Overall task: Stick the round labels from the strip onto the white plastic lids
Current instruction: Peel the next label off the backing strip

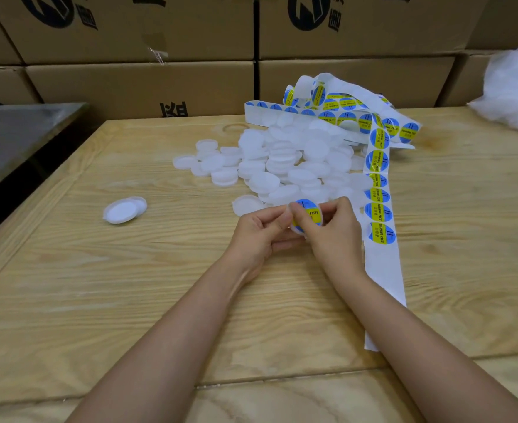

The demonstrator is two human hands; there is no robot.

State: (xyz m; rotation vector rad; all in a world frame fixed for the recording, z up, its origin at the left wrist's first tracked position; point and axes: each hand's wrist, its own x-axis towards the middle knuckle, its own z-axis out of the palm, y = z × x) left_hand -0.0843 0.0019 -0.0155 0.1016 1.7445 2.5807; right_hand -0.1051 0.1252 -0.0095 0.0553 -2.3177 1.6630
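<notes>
- Table [129, 300]: pale wood, both forearms over its near edge.
- Left hand [260, 230]: fingers curled, pinching a lid [297, 229] at its left rim.
- Right hand [330, 236]: fingers curled round the same lid, thumb on the label [309, 212].
- Label: blue and yellow, on the lid's face; probably stuck flat, but fingers hide its edges.
- Strip [384, 270]: just right of the hands, bare backing nearest, labels farther up, tangled at the far end.
- Two loose lids [123, 210]: to the left, well apart from the rest.
- Pile [288, 160]: unlabelled lids heaped just beyond the hands.
- Boxes [141, 83]: cardboard, stacked behind the table.
</notes>
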